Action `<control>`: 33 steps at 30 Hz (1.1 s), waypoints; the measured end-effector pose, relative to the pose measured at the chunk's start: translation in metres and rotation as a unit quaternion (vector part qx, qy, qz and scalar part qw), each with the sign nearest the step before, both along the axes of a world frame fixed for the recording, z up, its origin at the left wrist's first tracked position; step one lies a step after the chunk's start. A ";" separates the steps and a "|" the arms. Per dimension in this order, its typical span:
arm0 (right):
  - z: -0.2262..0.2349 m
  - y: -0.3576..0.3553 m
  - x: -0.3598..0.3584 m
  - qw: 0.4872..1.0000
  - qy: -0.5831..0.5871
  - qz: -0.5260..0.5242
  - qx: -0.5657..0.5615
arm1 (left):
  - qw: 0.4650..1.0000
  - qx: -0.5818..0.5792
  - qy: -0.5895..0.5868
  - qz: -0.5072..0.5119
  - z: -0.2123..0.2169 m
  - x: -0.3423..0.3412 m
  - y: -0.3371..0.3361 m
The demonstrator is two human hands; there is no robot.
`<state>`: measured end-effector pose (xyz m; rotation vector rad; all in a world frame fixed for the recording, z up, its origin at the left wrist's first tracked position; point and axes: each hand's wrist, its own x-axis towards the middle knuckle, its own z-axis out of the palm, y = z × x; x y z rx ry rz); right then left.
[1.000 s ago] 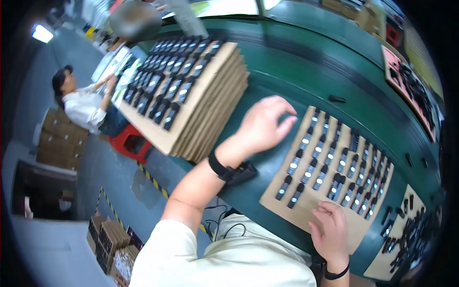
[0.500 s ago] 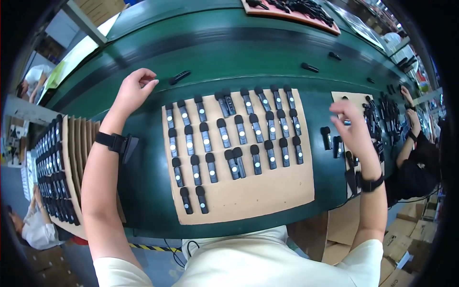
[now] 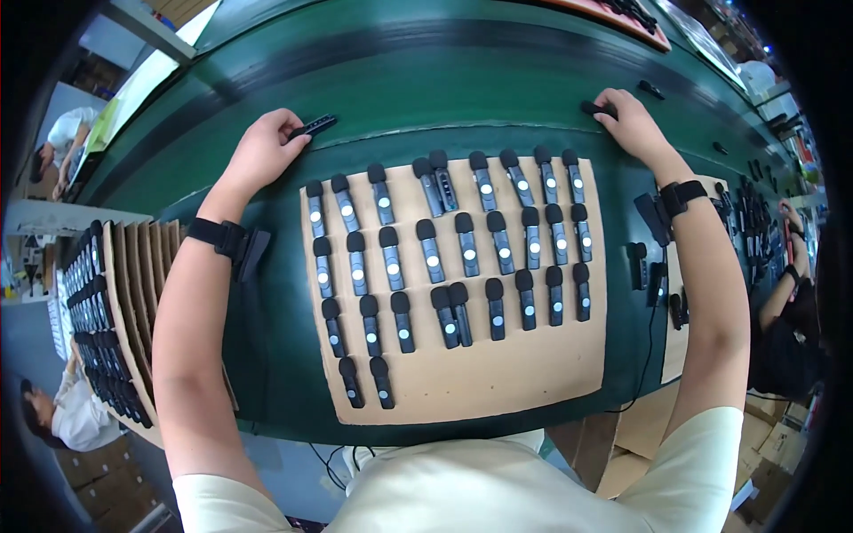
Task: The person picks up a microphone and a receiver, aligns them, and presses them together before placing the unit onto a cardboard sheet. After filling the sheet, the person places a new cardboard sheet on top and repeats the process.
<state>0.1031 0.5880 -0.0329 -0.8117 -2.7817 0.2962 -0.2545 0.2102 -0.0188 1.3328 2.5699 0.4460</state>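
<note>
At the far left of the cardboard sheet, my left hand pinches the near end of a small black microphone on the green bench. My right hand, farther right, has its fingers closed on another small microphone, whose dark foam head sticks out to the left. Between my arms lies the cardboard sheet, with several rows of foam-topped microphones, most with a round white sticker. In two spots a pair lies side by side, and the lowest row has just two, at the left.
Upright cardboard sheets stand at the left beside a sheet full of microphones. More microphones are heaped at the right, near a co-worker's hand. A pink tray sits at the far right. Loose microphones lie on the bench.
My left hand has moved onto the microphone beside it and taken hold. My right hand has swung from the right-hand pile up to the far microphone and closed on it. The view has shifted slightly.
</note>
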 end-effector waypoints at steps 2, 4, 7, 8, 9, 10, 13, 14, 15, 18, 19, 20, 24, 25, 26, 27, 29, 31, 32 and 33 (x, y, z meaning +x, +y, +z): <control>0.002 0.008 0.003 0.999 -0.038 0.012 -0.021 | 0.996 0.076 -0.052 0.021 -0.003 -0.002 -0.005; 0.009 0.000 0.007 0.997 0.009 -0.004 -0.081 | 0.990 0.111 -0.070 0.044 -0.003 0.001 -0.018; 0.021 -0.019 0.030 0.975 0.111 -0.003 -0.194 | 0.948 0.282 -0.149 0.026 -0.001 0.016 -0.027; 0.026 -0.026 0.040 0.954 0.168 0.018 -0.248 | 0.947 0.284 -0.146 0.028 0.002 0.022 -0.030; 0.032 -0.041 0.048 0.953 0.170 0.023 -0.250 | 0.938 0.306 -0.160 0.029 0.006 0.033 -0.036; 0.041 -0.061 0.055 0.932 0.203 0.012 -0.299 | 0.928 0.328 -0.172 0.031 0.011 0.045 -0.046; 0.070 -0.141 0.075 0.916 0.251 -0.037 -0.311 | 0.914 0.359 -0.188 0.027 0.030 0.092 -0.071; 0.076 -0.163 0.088 0.913 0.255 -0.036 -0.317 | 0.909 0.367 -0.196 0.014 0.038 0.111 -0.078; 0.079 -0.182 0.099 0.908 0.259 -0.034 -0.327 | 0.905 0.373 -0.203 0.004 0.045 0.129 -0.086; 0.074 -0.230 0.125 0.851 0.333 0.019 -0.406 | 0.852 0.420 -0.314 -0.004 0.058 0.182 -0.112; 0.071 -0.246 0.126 0.850 0.332 0.018 -0.408 | 0.852 0.418 -0.315 -0.003 0.059 0.196 -0.121; 0.069 -0.263 0.125 0.829 0.344 0.037 -0.440 | 0.835 0.412 -0.365 -0.013 0.061 0.209 -0.131; 0.066 -0.315 0.104 0.792 0.309 0.071 -0.522 | 0.790 0.399 -0.465 -0.021 0.055 0.248 -0.156; 0.063 -0.324 0.100 0.792 0.308 0.069 -0.523 | 0.776 0.400 -0.488 -0.026 0.053 0.255 -0.158; 0.058 -0.332 0.096 0.808 0.311 0.107 -0.488 | 0.775 0.398 -0.490 -0.023 0.051 0.260 -0.160; 0.056 -0.337 0.091 0.822 0.313 0.147 -0.453 | 0.803 0.401 -0.439 -0.045 0.051 0.264 -0.162; 0.058 -0.346 0.086 0.830 0.311 0.170 -0.430 | 0.848 0.400 -0.334 -0.089 0.051 0.271 -0.164; 0.059 -0.352 0.081 0.846 0.310 0.218 -0.375 | 0.849 0.405 -0.328 -0.088 0.050 0.274 -0.166; 0.059 -0.355 0.080 0.846 0.309 0.218 -0.377 | 0.849 0.409 -0.322 -0.089 0.049 0.276 -0.167; 0.059 -0.357 0.079 0.846 0.311 0.218 -0.373 | 0.849 0.414 -0.316 -0.092 0.048 0.277 -0.167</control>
